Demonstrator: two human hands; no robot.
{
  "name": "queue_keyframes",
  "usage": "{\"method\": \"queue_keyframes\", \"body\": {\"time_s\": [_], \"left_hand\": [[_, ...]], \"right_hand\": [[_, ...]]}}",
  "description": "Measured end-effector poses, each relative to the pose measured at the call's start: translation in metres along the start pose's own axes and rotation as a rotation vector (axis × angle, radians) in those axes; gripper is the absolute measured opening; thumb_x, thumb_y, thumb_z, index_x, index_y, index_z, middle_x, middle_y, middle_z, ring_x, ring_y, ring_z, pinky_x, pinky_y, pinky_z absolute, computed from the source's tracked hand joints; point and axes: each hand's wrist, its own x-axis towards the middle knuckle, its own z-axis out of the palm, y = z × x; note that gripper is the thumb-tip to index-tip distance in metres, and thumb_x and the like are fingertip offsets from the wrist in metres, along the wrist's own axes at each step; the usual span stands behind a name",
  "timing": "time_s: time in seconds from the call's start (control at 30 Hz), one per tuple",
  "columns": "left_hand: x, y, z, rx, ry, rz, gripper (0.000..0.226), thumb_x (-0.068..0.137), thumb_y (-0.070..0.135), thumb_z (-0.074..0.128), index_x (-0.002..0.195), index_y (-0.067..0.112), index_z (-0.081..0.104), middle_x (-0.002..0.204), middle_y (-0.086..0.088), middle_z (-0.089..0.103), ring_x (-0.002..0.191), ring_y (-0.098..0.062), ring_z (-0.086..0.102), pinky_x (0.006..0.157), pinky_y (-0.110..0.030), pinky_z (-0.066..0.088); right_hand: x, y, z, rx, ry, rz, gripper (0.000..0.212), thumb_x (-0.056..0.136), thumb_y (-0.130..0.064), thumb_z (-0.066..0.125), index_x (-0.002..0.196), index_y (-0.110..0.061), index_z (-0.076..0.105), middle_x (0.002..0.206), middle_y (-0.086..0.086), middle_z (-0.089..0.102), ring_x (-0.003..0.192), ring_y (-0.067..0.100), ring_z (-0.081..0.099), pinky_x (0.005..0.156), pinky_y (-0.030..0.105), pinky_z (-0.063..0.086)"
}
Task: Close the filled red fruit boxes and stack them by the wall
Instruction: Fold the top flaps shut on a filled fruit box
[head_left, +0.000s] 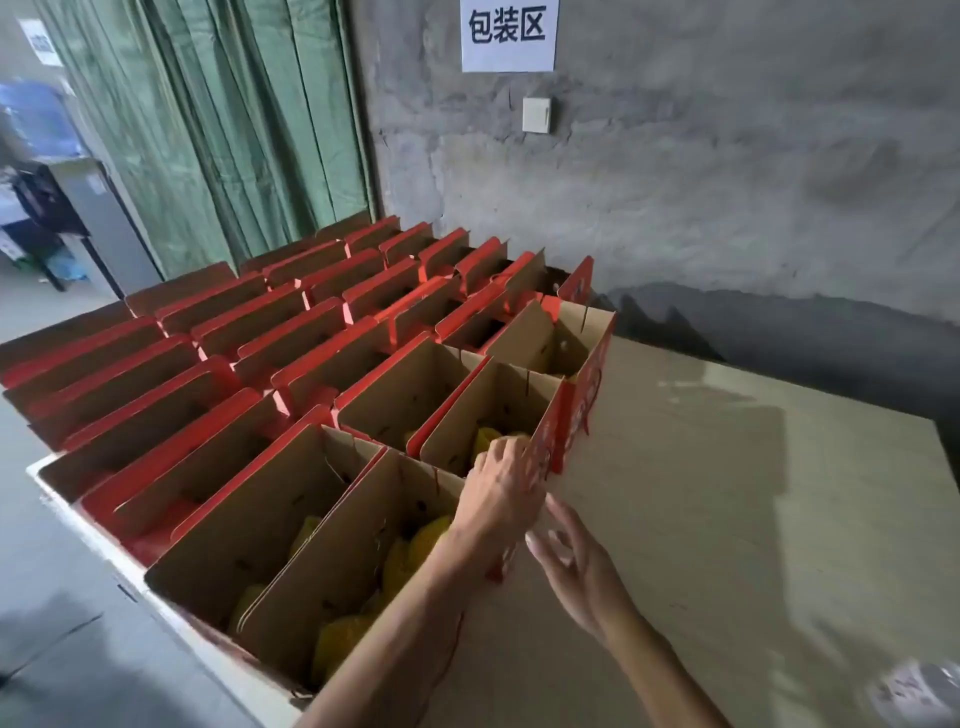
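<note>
Nearest, right hand (566, 558) hovers with fingers spread, holding nothing, over pale table (727, 519). Left hand (501, 486) reaches to the red side of an open fruit box (498, 410); grip cannot be determined. Grey concrete wall (727, 182) at far side, green curtain (218, 130) far left. Red boxes (260, 364) fill the table's left half in rows, flaps upright, yellow fruit (415, 545) inside the near ones

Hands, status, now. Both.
Left hand: fingers curled over the side flap of a red fruit box, gripping it.
Right hand: open, fingers spread, holding nothing.
</note>
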Motion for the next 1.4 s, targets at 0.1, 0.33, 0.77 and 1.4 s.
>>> {"method": "queue_keyframes", "body": {"time_s": [0.1,0.33,0.77,1.4], "left_hand": [[0.035,-0.002,0.01,-0.055,-0.128,-0.183,0.053,0.106,0.037,0.053,0.152,0.019,0.031,0.137,-0.007,0.052,0.092,-0.014,0.058,0.063,-0.024,0.052],[0.063,-0.005,0.035,-0.202,-0.273,-0.322,0.04,0.103,0.029,0.061,0.137,0.019,0.042,0.107,0.0,0.059,0.09,-0.016,0.066,0.072,-0.033,0.061],[0.043,0.005,0.064,-0.082,-0.273,-0.08,0.023,0.103,0.031,0.054,0.123,0.019,0.053,0.105,-0.006,0.065,0.092,-0.027,0.068,0.082,-0.046,0.061],[-0.019,0.065,0.084,-0.136,-0.588,0.511,0.034,0.091,0.026,0.051,0.12,0.031,0.069,0.096,0.001,0.073,0.083,-0.024,0.068,0.074,-0.041,0.055]], "right_hand": [[0.014,-0.012,-0.008,-0.01,-0.011,-0.012,0.07,0.084,-0.087,0.048,0.147,-0.065,0.025,0.134,-0.043,0.042,0.127,-0.009,0.05,0.09,0.006,0.04],[0.027,-0.007,-0.043,-0.031,0.012,0.046,0.068,0.097,-0.06,0.057,0.156,-0.041,0.031,0.157,-0.009,0.046,0.135,0.008,0.049,0.106,0.029,0.045],[0.02,0.018,-0.115,-0.115,0.171,0.061,0.059,0.103,-0.038,0.058,0.156,-0.023,0.037,0.156,-0.004,0.046,0.13,0.01,0.054,0.108,0.037,0.049],[-0.047,0.094,-0.174,-0.768,0.583,-0.129,0.025,0.097,-0.031,0.061,0.096,-0.014,0.079,0.122,0.006,0.069,0.113,0.031,0.058,0.1,0.045,0.048]]}}
